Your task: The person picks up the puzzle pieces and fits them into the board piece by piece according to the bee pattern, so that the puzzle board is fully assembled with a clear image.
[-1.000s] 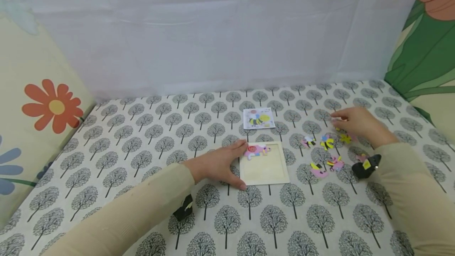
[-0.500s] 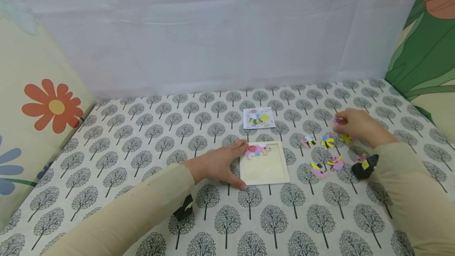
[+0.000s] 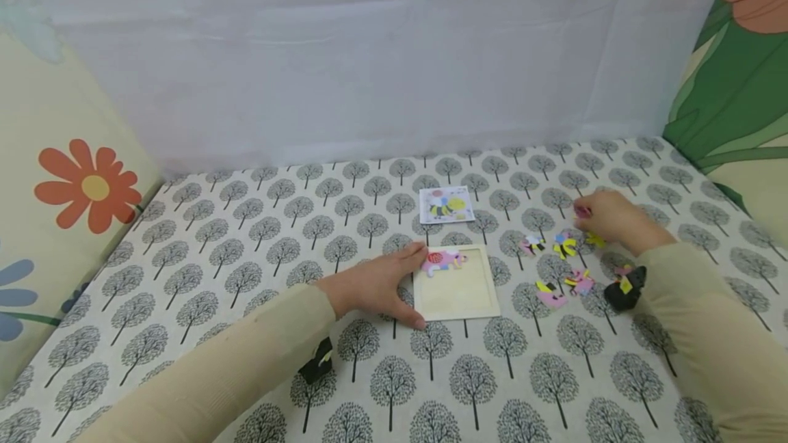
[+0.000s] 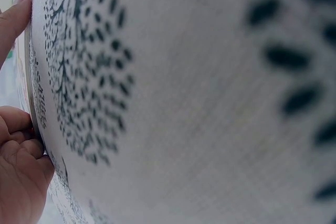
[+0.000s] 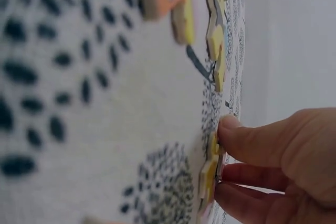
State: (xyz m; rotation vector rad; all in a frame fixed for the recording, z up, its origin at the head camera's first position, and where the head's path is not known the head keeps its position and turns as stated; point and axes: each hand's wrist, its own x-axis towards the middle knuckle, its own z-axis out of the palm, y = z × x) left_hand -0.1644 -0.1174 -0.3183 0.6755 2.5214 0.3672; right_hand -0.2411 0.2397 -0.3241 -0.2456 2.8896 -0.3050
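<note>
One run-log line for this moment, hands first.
left hand: touching tray at left edge; right hand: pinching reddish piece; in tray: pink piece, upper left; beyond tray: printed card

Head view looks forward and down over the worktop (image 3: 382, 422); close, seemingly sideways wrist views respectively share left hand (image 3: 378, 286) and right hand (image 3: 615, 219).

The white tablecloth printed with black trees (image 4: 194, 103) is matt, plainly woven cloth, its grain visible up close. Behind it hangs a creased white backdrop sheet (image 3: 345, 74), smooth with a faint sheen. The pale cream square tray (image 3: 458, 296) looks like smooth, unvarnished wood. The small multicoloured puzzle pieces (image 5: 216, 38) show raw, wood-like edges under smooth printed faces. The beige sleeves (image 3: 228, 354) look like soft, matt knit.
</note>
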